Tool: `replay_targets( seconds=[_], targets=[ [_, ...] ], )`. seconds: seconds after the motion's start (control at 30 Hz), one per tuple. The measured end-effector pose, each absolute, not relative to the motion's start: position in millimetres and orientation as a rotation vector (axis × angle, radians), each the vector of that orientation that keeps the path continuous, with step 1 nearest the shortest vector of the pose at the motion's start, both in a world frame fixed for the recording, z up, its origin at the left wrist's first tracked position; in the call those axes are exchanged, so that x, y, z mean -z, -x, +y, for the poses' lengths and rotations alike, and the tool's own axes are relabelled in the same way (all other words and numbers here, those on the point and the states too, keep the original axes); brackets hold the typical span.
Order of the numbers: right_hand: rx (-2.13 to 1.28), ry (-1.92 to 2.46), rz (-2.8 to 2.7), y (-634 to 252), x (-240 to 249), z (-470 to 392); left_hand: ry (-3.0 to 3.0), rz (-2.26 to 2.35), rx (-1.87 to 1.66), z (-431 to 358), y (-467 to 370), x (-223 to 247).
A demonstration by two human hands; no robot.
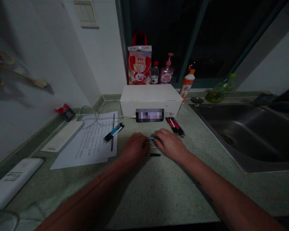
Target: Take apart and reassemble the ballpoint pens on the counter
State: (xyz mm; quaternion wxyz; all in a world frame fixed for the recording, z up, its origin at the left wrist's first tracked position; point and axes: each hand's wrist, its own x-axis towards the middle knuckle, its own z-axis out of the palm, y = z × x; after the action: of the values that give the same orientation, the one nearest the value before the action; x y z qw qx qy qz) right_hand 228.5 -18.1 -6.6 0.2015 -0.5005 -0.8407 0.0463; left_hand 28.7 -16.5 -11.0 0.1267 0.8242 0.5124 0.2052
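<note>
Lying left of the grip, seemingly grouped by colour, are slim blue-and-black plastic pens (113, 132), while the left hand (135, 146) and right hand (172, 144) are pinching a thin blue plastic tube (152, 138) between them, apparently steadying it, and red-and-black plastic pens (175, 126) are lying beyond, rightward.

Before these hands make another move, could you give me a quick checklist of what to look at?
1. Blue pen in the right hand: ok, its fingers are on it.
2. Left hand gripping the blue pen too: cannot tell, its fingertips are hidden.
3. Counter just below the hands bare: not ok, a thin black stick lies there.
4. Red pens grouped: ok, side by side beyond the right hand.
5. Other blue pens clear of the paper: not ok, they overlap it.
</note>
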Motion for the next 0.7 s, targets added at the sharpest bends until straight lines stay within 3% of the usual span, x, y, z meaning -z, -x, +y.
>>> replay_targets(
  seconds=[0.23,0.7],
  targets=[
    [-0.008,1.506,-2.426,-226.4,8.6,-12.4,-2.420,1.537,-0.486,-14.6,-33.5,6.9],
    [-0.088,1.452,-2.443,-229.4,8.0,-15.2,-2.351,1.567,-0.451,-7.9,-24.0,7.4]
  ],
)
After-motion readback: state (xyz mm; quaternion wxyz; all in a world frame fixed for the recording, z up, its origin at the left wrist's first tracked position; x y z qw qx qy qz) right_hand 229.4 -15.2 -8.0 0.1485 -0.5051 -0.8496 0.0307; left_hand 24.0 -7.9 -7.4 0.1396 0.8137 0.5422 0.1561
